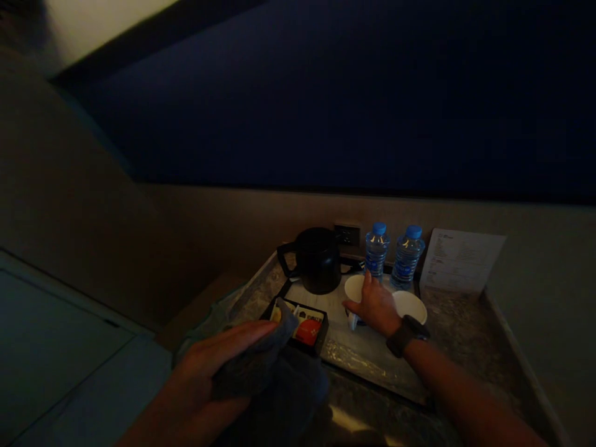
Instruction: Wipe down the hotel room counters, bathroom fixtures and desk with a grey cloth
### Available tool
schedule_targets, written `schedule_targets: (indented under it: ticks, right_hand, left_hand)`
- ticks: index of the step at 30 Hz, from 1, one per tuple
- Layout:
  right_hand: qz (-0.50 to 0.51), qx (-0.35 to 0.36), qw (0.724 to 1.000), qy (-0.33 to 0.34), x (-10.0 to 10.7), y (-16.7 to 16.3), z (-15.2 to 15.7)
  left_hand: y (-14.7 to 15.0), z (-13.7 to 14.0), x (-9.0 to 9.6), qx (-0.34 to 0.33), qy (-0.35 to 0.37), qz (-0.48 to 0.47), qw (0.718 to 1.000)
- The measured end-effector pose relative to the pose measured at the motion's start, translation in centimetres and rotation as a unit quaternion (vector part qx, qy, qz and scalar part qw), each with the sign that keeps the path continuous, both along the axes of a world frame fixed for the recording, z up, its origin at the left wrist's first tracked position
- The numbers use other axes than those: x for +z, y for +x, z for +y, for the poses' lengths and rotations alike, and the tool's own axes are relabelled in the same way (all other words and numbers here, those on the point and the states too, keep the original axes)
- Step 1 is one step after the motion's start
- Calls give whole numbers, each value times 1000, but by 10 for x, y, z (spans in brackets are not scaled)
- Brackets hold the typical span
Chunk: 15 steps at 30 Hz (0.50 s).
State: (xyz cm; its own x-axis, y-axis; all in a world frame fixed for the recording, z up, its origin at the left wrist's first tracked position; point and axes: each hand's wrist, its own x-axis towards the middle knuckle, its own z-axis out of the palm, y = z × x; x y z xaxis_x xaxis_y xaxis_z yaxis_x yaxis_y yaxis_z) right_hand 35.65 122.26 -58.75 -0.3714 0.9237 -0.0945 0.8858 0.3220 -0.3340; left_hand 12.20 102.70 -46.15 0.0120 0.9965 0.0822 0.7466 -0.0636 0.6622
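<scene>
A dark grey cloth (279,379) hangs bunched in my left hand (205,379), between the thumb and the fingers. The cloth droops in front of the tray's near edge and partly covers a black box (323,326) of red and yellow packets. My right hand (378,305), with a dark watch on the wrist, is closed on a white cup (354,287) at its right side. The cup's handle (352,321) points toward me; the exact finger grip is partly hidden. Right beside this hand stands a second white cup (412,305).
A black kettle (319,261) stands at the tray's back left. Two water bottles (376,248) with blue caps stand behind the cups. The tray (372,363) rests on a marbled counter (447,335). A printed card (460,261) leans at right; a socket (347,234) is on the wall.
</scene>
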Motion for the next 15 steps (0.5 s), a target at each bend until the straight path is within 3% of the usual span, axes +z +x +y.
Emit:
schedule_targets:
  ticks: [4,7,9,12,15]
  right_hand:
    - [9,-16,1000,-1,-3,-9,-6]
    - [57,35,997,38,4,-7,-24]
    - [142,84,982,95,11,-2,-40]
    - [258,134,940,179,20,14,-60]
    - [274,150,924,220,33,37,-70]
  left_hand:
    - [13,9,-4,-6,63,5,998]
    - [45,35,-16,-9,186,37,982]
    - [73,55,-29,-7,252,65,966]
    - [104,76,-40,-74,215,68,971]
    - [113,74,-37,-173,147,24,974]
